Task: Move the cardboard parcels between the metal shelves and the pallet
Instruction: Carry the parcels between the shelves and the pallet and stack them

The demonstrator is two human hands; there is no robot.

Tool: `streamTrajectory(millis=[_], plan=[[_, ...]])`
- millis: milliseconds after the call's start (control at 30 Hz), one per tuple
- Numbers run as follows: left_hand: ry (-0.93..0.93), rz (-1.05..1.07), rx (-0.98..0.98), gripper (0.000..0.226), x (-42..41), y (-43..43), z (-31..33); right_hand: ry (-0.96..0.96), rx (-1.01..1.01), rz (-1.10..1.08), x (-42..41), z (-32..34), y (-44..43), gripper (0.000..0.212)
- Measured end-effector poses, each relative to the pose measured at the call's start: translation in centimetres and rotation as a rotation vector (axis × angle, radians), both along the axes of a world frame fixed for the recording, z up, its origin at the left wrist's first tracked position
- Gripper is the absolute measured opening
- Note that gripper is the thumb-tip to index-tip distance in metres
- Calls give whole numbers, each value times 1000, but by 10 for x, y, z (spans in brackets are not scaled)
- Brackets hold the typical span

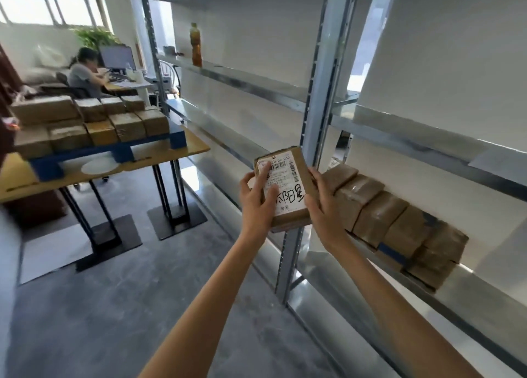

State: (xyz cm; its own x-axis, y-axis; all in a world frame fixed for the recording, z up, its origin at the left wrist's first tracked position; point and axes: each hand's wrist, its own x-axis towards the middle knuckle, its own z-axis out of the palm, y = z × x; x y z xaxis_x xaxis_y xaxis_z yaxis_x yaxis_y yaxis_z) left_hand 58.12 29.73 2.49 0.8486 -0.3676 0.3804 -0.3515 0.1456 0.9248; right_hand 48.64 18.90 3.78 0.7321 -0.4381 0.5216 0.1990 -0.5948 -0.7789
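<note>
I hold a small cardboard parcel (288,178) with a white shipping label in the air in front of the metal shelves (319,87). My left hand (258,203) grips its left side with fingers over the label. My right hand (323,203) grips its right edge. A row of several cardboard parcels (393,221) stands on a lower shelf just to the right of my hands. At the far left, a blue pallet (119,151) on a wooden table carries several more parcels (85,121).
A bottle of amber drink (196,44) stands on a higher shelf. The wooden table (194,146) rests on black metal legs with flat base plates on the grey floor. A person sits at a desk with a monitor (117,57) in the far left background.
</note>
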Motion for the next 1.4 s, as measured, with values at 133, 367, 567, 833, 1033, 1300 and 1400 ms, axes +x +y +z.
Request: streamTrajectory(millis=[133, 367, 567, 833, 1033, 1300, 1400], plan=[[-36, 86, -50, 43, 20, 28, 3, -36, -181, 93, 33, 12, 25, 61], [-64, 72, -64, 50, 62, 59, 9, -26, -34, 260, 101, 7, 48, 51], [-185, 148, 61, 51, 127, 90, 5, -67, 20, 355, 187, -2, 66, 46], [-230, 316, 200, 51, 253, 90, 14, -119, -51, 457, 328, 1, 60, 48], [-189, 356, 176, 44, 342, 84, 15, -98, -118, 539, 424, 2, 49, 59], [-192, 382, 223, 46, 464, 117, 6, -16, -56, 545, 539, -3, 71, 55], [-216, 373, 239, 44, 514, 130, 0, -5, -52, 539, 587, -7, 84, 55]])
